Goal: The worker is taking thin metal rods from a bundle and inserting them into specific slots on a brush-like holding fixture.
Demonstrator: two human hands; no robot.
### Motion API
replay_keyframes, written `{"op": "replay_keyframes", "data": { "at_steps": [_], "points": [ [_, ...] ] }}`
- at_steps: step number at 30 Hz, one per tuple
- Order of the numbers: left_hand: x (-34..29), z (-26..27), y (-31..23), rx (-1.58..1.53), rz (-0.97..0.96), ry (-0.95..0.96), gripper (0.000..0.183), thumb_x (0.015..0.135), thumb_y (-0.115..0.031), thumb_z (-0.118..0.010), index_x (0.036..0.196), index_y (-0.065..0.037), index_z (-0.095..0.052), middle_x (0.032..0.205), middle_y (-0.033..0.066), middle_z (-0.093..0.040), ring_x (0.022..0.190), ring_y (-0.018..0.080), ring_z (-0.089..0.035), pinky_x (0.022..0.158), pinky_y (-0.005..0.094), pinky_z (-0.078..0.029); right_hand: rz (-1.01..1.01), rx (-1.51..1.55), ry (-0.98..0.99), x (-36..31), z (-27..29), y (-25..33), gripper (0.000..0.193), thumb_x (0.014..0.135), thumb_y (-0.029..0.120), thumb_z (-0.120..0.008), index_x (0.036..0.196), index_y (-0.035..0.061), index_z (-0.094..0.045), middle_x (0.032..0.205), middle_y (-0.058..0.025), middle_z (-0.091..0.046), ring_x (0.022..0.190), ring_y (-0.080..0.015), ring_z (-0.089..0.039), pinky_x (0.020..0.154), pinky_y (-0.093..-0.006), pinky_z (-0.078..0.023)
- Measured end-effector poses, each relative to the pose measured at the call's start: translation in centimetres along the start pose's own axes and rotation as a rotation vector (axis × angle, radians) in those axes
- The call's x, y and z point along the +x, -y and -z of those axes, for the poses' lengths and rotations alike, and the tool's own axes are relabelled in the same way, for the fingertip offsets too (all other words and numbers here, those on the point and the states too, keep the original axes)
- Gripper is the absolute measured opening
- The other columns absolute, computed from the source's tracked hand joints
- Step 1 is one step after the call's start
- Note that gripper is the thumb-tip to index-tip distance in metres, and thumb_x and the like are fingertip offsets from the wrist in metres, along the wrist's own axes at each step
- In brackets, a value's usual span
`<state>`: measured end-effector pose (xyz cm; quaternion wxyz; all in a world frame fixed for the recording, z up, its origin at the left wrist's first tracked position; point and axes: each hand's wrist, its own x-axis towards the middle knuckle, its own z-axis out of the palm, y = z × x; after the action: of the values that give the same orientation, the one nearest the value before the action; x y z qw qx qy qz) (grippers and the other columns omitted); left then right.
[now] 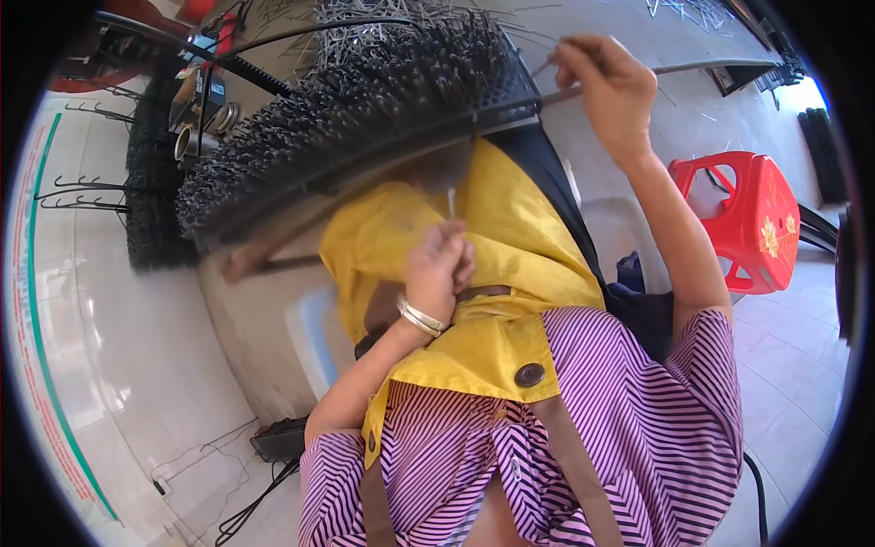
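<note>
A long brush with dense black bristles lies across my front. Its right end is a bare dark strip with rows of small holes. My right hand is raised just past that end, fingers pinched together. A thin dark line shows by its fingertips, too fine to name. Lower down, my left hand is closed in front of my yellow apron. A short, thin, pale strand sticks up from its fingers, slightly blurred. My left hand is apart from the brush.
Loose grey strands are heaped behind the brush. A red plastic stool stands at the right. On the left are another black brush and wire hooks. A thin metal bar runs right behind my right hand.
</note>
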<state>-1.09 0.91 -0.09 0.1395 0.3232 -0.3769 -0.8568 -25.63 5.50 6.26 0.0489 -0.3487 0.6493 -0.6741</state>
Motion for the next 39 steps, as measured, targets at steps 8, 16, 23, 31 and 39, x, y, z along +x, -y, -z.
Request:
{"op": "replay_keyframes", "data": {
  "at_steps": [8, 16, 23, 31, 39],
  "points": [
    [-0.1, -0.6, -0.2, 0.137, 0.015, -0.005, 0.022, 0.084, -0.013, -0.044, 0.104, -0.004, -0.039, 0.073, 0.0038, -0.046, 0.051, 0.0086, -0.038, 0.042, 0.0173, -0.028, 0.269, -0.169, 0.066, 1.1, -1.1, -1.5, 0.011, 0.076, 0.001, -0.055, 0.086, -0.0002, -0.06, 0.066, -0.0041, -0.059, 0.058, -0.0057, -0.053, 0.055, -0.0173, -0.042],
    [0.2, -0.1, 0.0, 0.082, 0.031, 0.018, 0.017, 0.084, -0.011, -0.044, 0.099, -0.003, -0.044, 0.075, 0.0041, -0.049, 0.057, 0.0114, -0.044, 0.046, 0.0201, -0.033, 0.305, -0.158, 0.567, 4.2, -1.4, 1.7, 0.009, 0.065, 0.004, -0.057, 0.073, -0.0005, -0.056, 0.063, -0.0158, -0.055, 0.054, -0.028, -0.052, 0.05, -0.0333, -0.041],
    [0.2, -0.1, 0.2, 0.036, 0.006, 0.061, 0.014, 0.083, -0.01, -0.047, 0.095, -0.003, -0.048, 0.075, 0.0047, -0.052, 0.06, 0.013, -0.048, 0.05, 0.0213, -0.037, 0.446, -0.648, 0.528, 4.7, -2.9, 0.4, 0.006, 0.063, 0.005, -0.053, 0.065, -0.0012, -0.054, 0.062, -0.0211, -0.053, 0.06, -0.0357, -0.054, 0.054, -0.0403, -0.042],
    [0.2, -0.1, -0.1, 0.028, -0.034, 0.064, 0.014, 0.084, -0.011, -0.047, 0.096, -0.004, -0.049, 0.079, 0.0059, -0.055, 0.07, 0.0171, -0.055, 0.062, 0.0266, -0.046, 0.311, -0.795, 0.402, 3.6, -3.5, 0.6, 0.01, 0.063, 0.01, -0.054, 0.066, 0.0009, -0.056, 0.062, -0.0215, -0.055, 0.064, -0.0365, -0.055, 0.06, -0.0435, -0.043],
    [0.0, 0.0, -0.1, -0.045, -0.031, 0.117, 0.016, 0.084, -0.011, -0.047, 0.098, -0.003, -0.049, 0.081, 0.0083, -0.056, 0.072, 0.0186, -0.056, 0.065, 0.0291, -0.047, 0.338, -0.929, 0.481, -0.2, -2.8, -1.7, 0.024, 0.071, 0.009, -0.053, 0.093, 0.0007, -0.054, 0.07, -0.0179, -0.058, 0.066, -0.0338, -0.056, 0.058, -0.0384, -0.044]
  ]
}}
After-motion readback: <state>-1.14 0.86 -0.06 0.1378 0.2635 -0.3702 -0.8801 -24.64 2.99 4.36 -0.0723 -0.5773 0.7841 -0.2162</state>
